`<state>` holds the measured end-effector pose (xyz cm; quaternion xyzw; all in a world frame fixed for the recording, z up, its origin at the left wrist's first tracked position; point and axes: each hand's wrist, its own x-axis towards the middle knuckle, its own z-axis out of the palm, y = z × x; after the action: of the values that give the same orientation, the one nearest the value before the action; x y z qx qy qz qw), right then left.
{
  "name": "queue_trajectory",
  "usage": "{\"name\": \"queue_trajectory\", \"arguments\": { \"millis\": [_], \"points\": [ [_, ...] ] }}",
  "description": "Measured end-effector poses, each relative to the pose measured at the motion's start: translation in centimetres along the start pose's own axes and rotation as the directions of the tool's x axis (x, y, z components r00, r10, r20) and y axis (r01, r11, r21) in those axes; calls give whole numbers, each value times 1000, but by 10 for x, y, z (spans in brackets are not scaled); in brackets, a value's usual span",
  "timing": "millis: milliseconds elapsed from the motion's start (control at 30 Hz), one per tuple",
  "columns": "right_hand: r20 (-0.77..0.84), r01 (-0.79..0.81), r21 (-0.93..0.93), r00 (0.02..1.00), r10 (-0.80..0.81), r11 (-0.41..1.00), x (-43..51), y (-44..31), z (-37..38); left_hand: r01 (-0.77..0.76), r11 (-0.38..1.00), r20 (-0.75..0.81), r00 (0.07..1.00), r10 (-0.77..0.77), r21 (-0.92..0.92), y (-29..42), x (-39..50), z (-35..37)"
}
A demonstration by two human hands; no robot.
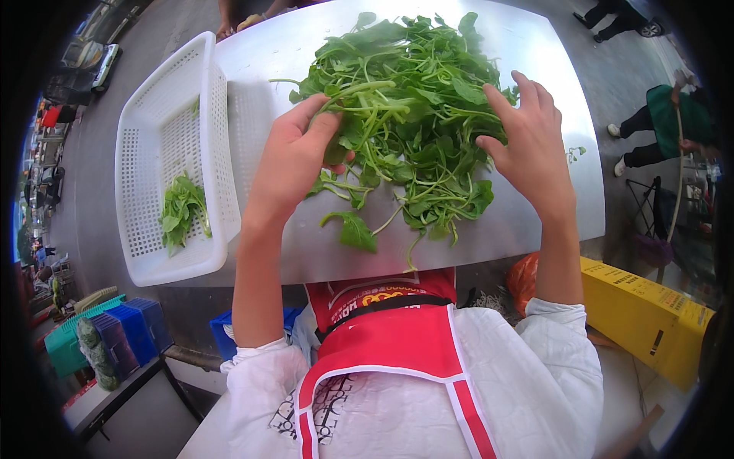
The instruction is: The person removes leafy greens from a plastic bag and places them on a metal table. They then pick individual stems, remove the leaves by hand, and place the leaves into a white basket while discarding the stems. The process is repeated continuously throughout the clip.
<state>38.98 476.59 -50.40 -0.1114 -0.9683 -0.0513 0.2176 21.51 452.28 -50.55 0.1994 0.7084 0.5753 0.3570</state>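
A loose heap of leafy greens (pixel 424 86) with thin green stems spreads over a metal tabletop (pixel 533 229). My left hand (pixel 307 140) grips a small bunch of these greens (pixel 367 100) at the heap's left side, its stems pointing right. At the heap's right edge, my right hand (pixel 524 132) has its fingers apart, the tips at the leaves and nothing seen held in it. One leaf with a long stem (pixel 358 231) lies nearer to me. To the left, a white perforated plastic basket (pixel 221 172) holds a bundle of greens (pixel 184 212) at its near end.
A person's hand (pixel 225 28) shows at the table's far left edge. On the right, a person in a green apron (pixel 685 117) holds a long pole. A yellow carton (pixel 631 310) stands at my right; blue plastic crates (pixel 135 327) are stacked lower left.
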Motion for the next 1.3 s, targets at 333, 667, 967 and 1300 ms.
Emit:
{"name": "queue_trajectory", "arguments": {
  "millis": [333,667,967,1300],
  "points": [
    [254,-286,936,952,170,205,17,-72,23,-70,990,-10,997,72,125,-27,-16,19],
    [-250,245,601,962,-112,761,52,-43,8,-159,920,-174,957,233,358,-14,-56,-3],
    [-130,173,820,985,-117,546,68,-56,-7,-464,886,64,885,461,30,10,-6,11],
    [202,-223,915,975,97,335,49,-44,-17,-71,907,131,982,137,-414,0,11,8]
  ]
}}
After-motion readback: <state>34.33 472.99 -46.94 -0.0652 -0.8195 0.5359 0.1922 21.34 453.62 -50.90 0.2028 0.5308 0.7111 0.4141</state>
